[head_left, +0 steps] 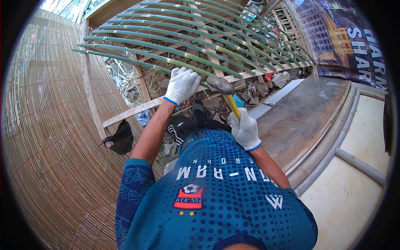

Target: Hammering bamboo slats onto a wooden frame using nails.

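- Gripping the yellow handle of a hammer [232, 106], my right hand [246, 130] is sitting just right of my body, its gloved fingers wrapped shut around the wood.
- My left hand [182, 85], also gloved, is closing its fingers over the nearest green bamboo strip [143, 64]; I cannot tell whether anything small is being pinched under them.
- That strip is lying along the near side of a wooden frame [133, 112], its long axis running from the frame's far left edge down toward the right, under my left hand and on to the near rail.
- The hammer's dark head is hanging just right of my left fingers, over the strip's near end; whether they are touching I cannot tell. As I judge it, the next move is turning on this gap: left hand nearer the strip, hammer head close beside those knuckles.
- More bamboo strips [121, 50] are lying beyond, side by side across the frame.
- A dark bag [121, 139] is hanging by the frame's near left corner.
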### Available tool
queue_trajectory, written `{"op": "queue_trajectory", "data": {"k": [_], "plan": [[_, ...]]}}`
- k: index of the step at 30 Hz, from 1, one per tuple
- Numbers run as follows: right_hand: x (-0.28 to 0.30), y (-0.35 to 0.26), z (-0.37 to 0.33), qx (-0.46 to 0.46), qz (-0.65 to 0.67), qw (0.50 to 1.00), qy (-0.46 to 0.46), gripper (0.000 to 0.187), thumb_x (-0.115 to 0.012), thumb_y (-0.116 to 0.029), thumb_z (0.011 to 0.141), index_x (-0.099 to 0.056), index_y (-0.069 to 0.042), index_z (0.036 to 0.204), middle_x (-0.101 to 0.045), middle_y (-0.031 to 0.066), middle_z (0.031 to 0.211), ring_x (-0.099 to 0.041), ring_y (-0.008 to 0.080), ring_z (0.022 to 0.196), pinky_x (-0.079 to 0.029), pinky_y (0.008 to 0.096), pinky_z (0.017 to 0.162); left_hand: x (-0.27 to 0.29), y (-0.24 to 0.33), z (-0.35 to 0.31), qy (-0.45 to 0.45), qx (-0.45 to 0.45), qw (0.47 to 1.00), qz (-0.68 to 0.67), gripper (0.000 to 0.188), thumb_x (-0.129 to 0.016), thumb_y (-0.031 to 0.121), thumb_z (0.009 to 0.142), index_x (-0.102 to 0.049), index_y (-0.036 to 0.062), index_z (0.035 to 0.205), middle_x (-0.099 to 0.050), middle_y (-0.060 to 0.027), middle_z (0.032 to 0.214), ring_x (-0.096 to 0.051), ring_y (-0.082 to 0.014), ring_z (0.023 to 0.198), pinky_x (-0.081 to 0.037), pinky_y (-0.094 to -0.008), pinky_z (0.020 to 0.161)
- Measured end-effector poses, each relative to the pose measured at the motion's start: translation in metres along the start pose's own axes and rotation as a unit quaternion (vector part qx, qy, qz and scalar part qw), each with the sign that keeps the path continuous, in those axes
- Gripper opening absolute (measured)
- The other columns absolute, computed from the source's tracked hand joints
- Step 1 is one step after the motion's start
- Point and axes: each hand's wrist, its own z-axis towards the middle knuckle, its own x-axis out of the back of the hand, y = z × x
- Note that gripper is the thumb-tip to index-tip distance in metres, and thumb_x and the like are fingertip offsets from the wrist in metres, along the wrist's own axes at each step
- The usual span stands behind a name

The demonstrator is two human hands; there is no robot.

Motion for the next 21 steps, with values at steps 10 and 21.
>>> {"op": "queue_trajectory", "data": {"k": [10, 21], "plan": [[0.041, -0.032, 0.004, -0.058, 0.131, 0.983, 0.113, 0.027, -0.058, -0.03, 0.109, -0.061, -0.005, 0.099, -0.059, 0.0112, 0.064, -0.06, 0.0272, 0.053, -0.048, 0.0425, 0.053, 0.02, 0.008, -0.039, 0.244, 0.074, 0.967, -0.012, 0.029, -0.074, 0.005, 0.085, -0.071, 0.0123, 0.113, -0.068, -0.0089, 0.11, -0.063, -0.0323, 0.111, -0.045, -0.0486, 0.107], [0.224, -0.113, 0.064, 0.394, 0.662, 0.538, -0.343, 0.011, -0.06, 0.007, 0.086, -0.064, -0.003, 0.085, -0.067, 0.0144, 0.098, -0.063, 0.0267, 0.06, -0.057, 0.035, 0.053, 0.042, 0.003, -0.157, 0.217, 0.303, 0.928, 0.02, 0.023, -0.063, 0.016, 0.102, -0.07, 0.0034, 0.121, -0.068, -0.0209, 0.121, -0.061, -0.0391, 0.121, -0.045, -0.0496, 0.107]]}}
